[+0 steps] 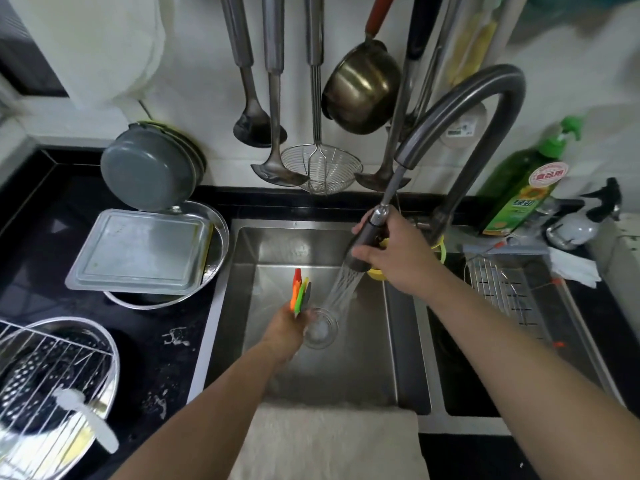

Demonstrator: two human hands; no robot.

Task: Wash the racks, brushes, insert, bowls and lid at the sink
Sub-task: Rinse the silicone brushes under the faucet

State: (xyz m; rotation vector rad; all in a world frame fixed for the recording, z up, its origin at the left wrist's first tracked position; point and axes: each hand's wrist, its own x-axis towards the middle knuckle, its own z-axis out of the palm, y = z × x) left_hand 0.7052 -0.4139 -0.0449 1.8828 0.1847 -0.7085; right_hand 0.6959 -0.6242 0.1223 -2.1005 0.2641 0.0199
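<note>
There, brushes point(300, 289) in left grip point(289, 323), beside spray.

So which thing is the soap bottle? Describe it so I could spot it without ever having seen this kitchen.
Start at the sink and follow the arched tap to its base. Just right of that base, on the counter against the wall, stands the soap bottle. It is the only tall green thing there, with a green pump top and a red-and-white label, beside a small dark-topped spray bottle.
</note>
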